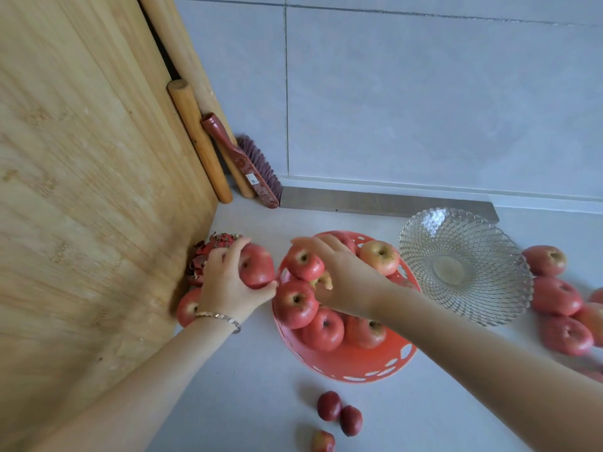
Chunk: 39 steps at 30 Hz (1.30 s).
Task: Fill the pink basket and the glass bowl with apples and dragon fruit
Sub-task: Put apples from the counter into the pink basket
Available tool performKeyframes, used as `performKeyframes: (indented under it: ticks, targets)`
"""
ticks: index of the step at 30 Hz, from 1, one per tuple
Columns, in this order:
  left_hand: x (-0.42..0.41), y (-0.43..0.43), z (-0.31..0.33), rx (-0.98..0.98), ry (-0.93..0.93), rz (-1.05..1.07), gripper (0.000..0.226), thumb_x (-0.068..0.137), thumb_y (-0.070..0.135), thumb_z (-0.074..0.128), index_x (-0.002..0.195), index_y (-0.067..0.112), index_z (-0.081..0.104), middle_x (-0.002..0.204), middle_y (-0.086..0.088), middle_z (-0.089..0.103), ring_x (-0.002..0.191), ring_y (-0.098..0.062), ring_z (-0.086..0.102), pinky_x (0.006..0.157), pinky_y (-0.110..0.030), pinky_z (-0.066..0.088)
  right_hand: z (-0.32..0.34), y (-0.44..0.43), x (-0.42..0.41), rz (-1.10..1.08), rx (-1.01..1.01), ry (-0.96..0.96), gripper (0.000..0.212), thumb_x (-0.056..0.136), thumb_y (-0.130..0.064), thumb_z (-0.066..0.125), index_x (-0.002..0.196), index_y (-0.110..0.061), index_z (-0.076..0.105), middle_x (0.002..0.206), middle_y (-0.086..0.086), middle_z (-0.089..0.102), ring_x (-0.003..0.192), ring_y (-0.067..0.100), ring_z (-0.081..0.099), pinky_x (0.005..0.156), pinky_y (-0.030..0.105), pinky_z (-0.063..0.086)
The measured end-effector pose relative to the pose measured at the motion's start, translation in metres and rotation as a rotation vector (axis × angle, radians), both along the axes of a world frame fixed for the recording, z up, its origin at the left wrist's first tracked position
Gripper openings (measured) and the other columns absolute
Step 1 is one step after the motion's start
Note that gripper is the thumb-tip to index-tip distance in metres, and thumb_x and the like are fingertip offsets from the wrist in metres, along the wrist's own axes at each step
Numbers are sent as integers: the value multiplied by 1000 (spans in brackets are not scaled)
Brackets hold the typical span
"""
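On the pale grey tabletop (248, 402), below a grey tiled wall (424, 109) and beside an upright wooden board (81, 190): round pink perforated plastic basket (346, 367) heaped with red apples (323, 327), faceted clear glass bowl (489, 288) just right of it. Left hand (225, 288) curled round a single red apple (257, 265) just left of the basket rim, scaly red dragon fruit (204, 256) behind it. Right hand (342, 275), fingers loosely spread, rests on the basket's apples.
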<state>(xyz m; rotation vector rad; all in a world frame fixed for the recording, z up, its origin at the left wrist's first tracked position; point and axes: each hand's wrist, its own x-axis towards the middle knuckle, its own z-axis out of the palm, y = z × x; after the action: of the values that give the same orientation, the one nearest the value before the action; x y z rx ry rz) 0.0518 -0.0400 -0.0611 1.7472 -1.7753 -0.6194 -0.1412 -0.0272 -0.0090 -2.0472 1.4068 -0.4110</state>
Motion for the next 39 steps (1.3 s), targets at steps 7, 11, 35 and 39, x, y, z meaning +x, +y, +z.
performKeyframes:
  ticks: [7, 11, 35, 39]
  targets:
    - [-34, 32, 59, 233, 150, -437, 126, 49, 18, 86, 143, 27, 4, 122, 16, 40, 118, -1, 43, 97, -15, 32, 24, 27, -11, 150, 86, 46, 112, 58, -29, 85, 143, -42, 14, 136, -7, 29, 123, 11, 38, 102, 15, 33]
    - [-45, 47, 46, 368, 164, -481, 128, 52, 17, 86, 142, 38, -3, 135, 9, 36, 121, -4, 42, 98, -19, 37, 9, 47, -25, 91, 25, 212, 97, 55, -37, 82, 136, -41, 29, 120, -3, 40, 101, 22, 57, 83, 35, 51]
    - [6, 56, -13, 147, -5, -133, 33, 77, 3, 63, 110, 8, 61, 108, -6, 56, 104, -9, 46, 93, -8, 29, -58, 90, -40, -117, 355, 428, 79, 78, -54, 57, 143, -29, 20, 136, 7, 24, 126, 28, 29, 102, 39, 37]
    - [33, 30, -36, 280, -223, 232, 65, 71, 13, 70, 131, 12, 44, 133, -19, 37, 119, -38, 40, 102, -44, 37, -48, 82, -21, -149, 284, 443, 65, 78, -49, 55, 135, -25, 33, 134, 4, 28, 123, 27, 30, 102, 38, 31]
